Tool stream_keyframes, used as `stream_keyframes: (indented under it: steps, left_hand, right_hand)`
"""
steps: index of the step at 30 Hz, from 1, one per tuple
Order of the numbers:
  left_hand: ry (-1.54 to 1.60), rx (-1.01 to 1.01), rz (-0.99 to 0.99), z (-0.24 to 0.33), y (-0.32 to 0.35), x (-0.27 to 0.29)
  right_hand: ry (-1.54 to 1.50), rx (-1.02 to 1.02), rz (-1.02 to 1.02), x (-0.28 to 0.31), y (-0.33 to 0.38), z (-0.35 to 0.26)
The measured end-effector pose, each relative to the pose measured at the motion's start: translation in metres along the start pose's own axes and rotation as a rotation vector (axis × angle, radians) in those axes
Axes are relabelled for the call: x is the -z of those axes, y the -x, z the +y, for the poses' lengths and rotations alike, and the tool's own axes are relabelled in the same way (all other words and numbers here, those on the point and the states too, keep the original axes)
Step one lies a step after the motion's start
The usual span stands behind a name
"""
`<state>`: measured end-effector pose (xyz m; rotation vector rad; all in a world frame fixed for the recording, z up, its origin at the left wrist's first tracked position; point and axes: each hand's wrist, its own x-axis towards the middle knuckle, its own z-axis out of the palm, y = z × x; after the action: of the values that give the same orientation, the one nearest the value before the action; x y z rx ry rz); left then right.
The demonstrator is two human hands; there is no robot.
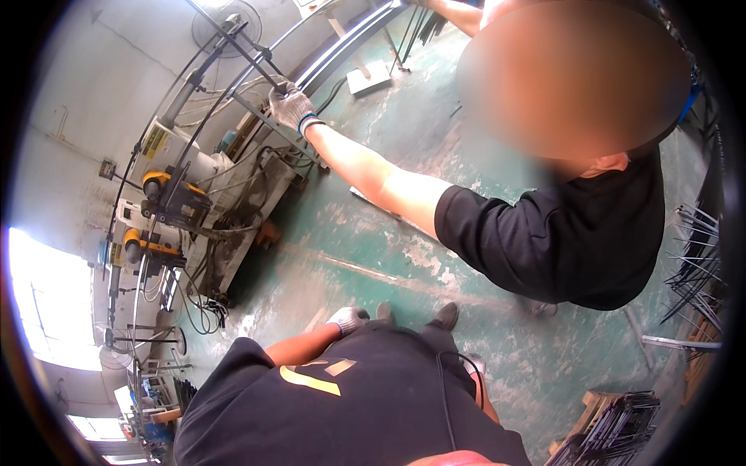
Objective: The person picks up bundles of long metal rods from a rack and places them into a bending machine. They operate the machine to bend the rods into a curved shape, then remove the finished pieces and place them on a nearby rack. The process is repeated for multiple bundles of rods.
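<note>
My left hand (348,319), in a whitish knit glove, hangs at the front of my dark shirt (404,388). Its fingers look curled in, and I see nothing between them. Lower down on the other side, my right hand (474,363) is gloved too and mostly covered by the shirt and a thin black cable (443,388), so its fingers do not show. Neither hand is seen touching the machinery. A co-worker's gloved hand (291,106) grips a dark metal bar on a frame (256,66) at the upper left.
A co-worker in a black shirt (559,233) stands close at the right, one arm stretched across. Machines with orange-and-black motors (175,190) line the left. Loose cables (206,311) hang below them. Dark metal rods (614,427) lie stacked at the lower right. The green floor (373,256) is worn.
</note>
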<state>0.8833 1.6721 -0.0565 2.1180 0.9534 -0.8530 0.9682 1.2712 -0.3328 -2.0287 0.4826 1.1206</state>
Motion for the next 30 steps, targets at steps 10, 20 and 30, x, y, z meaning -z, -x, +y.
stream_keyframes:
  steps: [10, 20, 30]
  left_hand:
    - [0.008, 0.034, 0.004, 0.012, 0.013, 0.009]
    - [0.008, 0.017, -0.014, 0.007, 0.005, 0.004]
    - [0.026, -0.015, 0.025, -0.006, 0.002, -0.004]
  right_hand:
    - [-0.008, 0.067, 0.048, -0.009, 0.000, 0.013]
    - [0.072, 0.093, 0.013, -0.001, 0.007, 0.007]
    - [0.286, 0.085, 0.060, 0.002, 0.006, -0.004]
